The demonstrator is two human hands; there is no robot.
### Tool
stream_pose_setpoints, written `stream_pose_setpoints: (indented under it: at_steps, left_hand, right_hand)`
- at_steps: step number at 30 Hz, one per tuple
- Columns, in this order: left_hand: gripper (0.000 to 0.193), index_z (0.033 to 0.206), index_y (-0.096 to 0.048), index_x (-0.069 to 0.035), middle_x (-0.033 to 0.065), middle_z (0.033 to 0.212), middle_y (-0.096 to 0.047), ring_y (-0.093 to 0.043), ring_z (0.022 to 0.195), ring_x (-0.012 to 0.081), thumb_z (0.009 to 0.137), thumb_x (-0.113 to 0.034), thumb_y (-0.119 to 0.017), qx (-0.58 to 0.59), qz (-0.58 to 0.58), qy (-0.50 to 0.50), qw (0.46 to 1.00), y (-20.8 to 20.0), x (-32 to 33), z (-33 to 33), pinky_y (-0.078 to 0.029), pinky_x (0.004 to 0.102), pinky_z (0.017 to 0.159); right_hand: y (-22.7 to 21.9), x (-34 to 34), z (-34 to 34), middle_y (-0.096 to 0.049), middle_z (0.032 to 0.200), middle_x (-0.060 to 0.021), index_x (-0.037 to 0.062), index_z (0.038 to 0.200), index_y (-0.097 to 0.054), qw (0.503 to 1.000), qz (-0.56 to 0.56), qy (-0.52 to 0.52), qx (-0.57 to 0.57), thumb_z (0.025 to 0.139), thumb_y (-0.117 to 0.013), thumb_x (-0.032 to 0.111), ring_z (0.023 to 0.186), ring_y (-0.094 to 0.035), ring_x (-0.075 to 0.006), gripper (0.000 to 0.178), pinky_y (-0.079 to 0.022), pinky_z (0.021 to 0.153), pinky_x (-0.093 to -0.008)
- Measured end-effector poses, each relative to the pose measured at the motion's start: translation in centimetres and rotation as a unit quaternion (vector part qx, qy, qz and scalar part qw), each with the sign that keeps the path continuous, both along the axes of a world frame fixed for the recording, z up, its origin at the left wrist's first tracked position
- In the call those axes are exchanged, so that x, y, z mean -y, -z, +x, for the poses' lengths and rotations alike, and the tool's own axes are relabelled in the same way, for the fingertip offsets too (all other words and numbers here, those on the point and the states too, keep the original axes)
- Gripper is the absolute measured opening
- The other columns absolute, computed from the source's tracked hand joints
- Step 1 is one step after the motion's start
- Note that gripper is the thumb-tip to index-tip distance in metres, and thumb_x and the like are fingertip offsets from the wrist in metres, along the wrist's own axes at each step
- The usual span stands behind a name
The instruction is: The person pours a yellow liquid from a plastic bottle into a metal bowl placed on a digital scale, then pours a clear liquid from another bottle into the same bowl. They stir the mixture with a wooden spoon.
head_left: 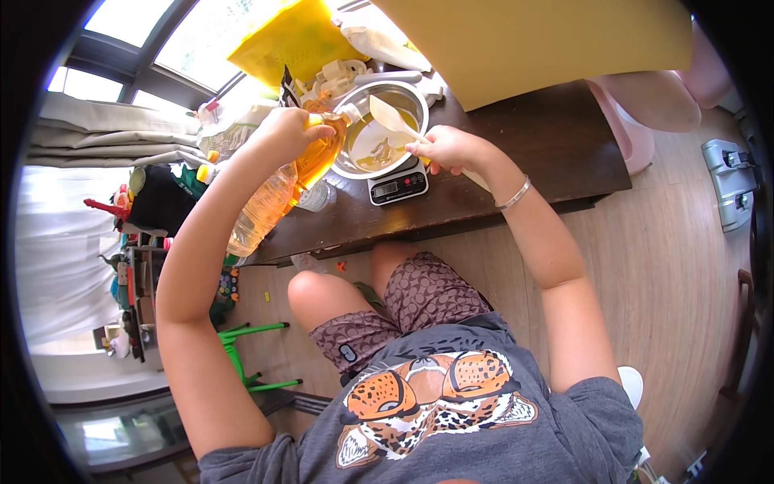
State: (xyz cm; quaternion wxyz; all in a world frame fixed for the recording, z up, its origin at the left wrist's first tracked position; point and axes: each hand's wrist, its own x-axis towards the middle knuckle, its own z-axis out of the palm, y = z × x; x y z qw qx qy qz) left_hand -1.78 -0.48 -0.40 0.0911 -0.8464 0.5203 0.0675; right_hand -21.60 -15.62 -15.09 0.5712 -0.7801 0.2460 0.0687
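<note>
My left hand [292, 134] is closed around a clear plastic bottle of amber oil [316, 165]. The bottle lies tilted, its neck over the left rim of a metal mixing bowl [421, 98]. Yellowish oil sits in the bottom of the bowl; whether a stream is running from the bottle I cannot tell. Under the bowl is a digital kitchen scale [398, 188], its display facing me. My right hand [451, 151] grips the handle of a cream spatula [390, 118], whose blade hangs over the bowl's inside.
The dark wooden table [516, 153] carries all this. Behind the bowl stand bags and a yellow container [290, 48]. A clear plastic cup [317, 197] is beside the scale. A large yellow board [548, 48] covers the far right. A green stool [234, 355] stands at left.
</note>
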Motion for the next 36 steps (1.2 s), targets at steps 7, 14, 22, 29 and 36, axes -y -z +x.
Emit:
stream_pose_setpoints:
  at_steps: [7, 14, 22, 29, 36]
  left_hand:
    - [0.064, 0.085, -0.065, 0.007, 0.0233, 0.082, -0.066, -0.065, 0.078, 0.0343, 0.084, -0.057, -0.063, 0.02, -0.047, 0.008, 0.999, -0.6, -0.2, 1.3, -0.049, 0.0415, 0.072]
    - [0.066, 0.082, -0.065, 0.007, 0.0215, 0.076, -0.065, -0.064, 0.072, 0.0332, 0.084, -0.058, -0.061, -0.005, -0.028, -0.009, 1.0, -0.9, -0.1, 2.2, -0.049, 0.0402, 0.069]
    - [0.065, 0.085, -0.065, 0.008, 0.0208, 0.074, -0.064, -0.063, 0.069, 0.0309, 0.083, -0.058, -0.063, -0.028, -0.05, -0.016, 0.998, -0.4, -0.7, 3.5, -0.048, 0.04, 0.068]
    - [0.064, 0.085, -0.064, 0.007, 0.0201, 0.073, -0.064, -0.063, 0.07, 0.0301, 0.083, -0.057, -0.063, -0.027, -0.038, -0.014, 0.999, -0.7, -1.1, 2.8, -0.048, 0.0395, 0.068]
    - [0.057, 0.083, -0.063, 0.007, 0.0229, 0.078, -0.063, -0.061, 0.072, 0.0337, 0.085, -0.05, -0.066, -0.018, 0.029, -0.025, 0.999, -0.3, -0.5, 0.4, -0.047, 0.0415, 0.069]
  right_hand:
    - [-0.4, -0.2, -0.1, -0.056, 0.063, -0.0045, 0.0024, 0.089, -0.062, 1.0, 0.004, 0.0, -0.002, 0.092, -0.056, 0.048, 0.046, -0.043, -0.0109, 0.046, -0.035, 0.04, -0.0263]
    - [-0.8, -0.5, -0.3, -0.055, 0.064, -0.0037, 0.0022, 0.09, -0.062, 1.0, 0.008, 0.004, 0.019, 0.093, -0.054, 0.048, 0.048, -0.043, -0.0105, 0.046, -0.035, 0.041, -0.0262]
    - [0.2, -0.1, 0.4, -0.056, 0.066, -0.0039, 0.0028, 0.09, -0.062, 1.0, 0.0, -0.003, 0.002, 0.093, -0.055, 0.048, 0.051, -0.046, -0.0109, 0.046, -0.037, 0.043, -0.0263]
    - [0.4, 0.0, 1.4, -0.057, 0.066, -0.0039, 0.0032, 0.088, -0.061, 0.999, -0.027, -0.012, -0.03, 0.092, -0.055, 0.048, 0.053, -0.047, -0.0111, 0.046, -0.038, 0.044, -0.0268]
    - [1.1, 0.3, 1.4, -0.06, 0.064, -0.0067, -0.0005, 0.087, -0.061, 1.0, -0.023, -0.01, -0.013, 0.09, -0.056, 0.053, 0.046, -0.049, -0.0138, 0.054, -0.042, 0.041, -0.0283]
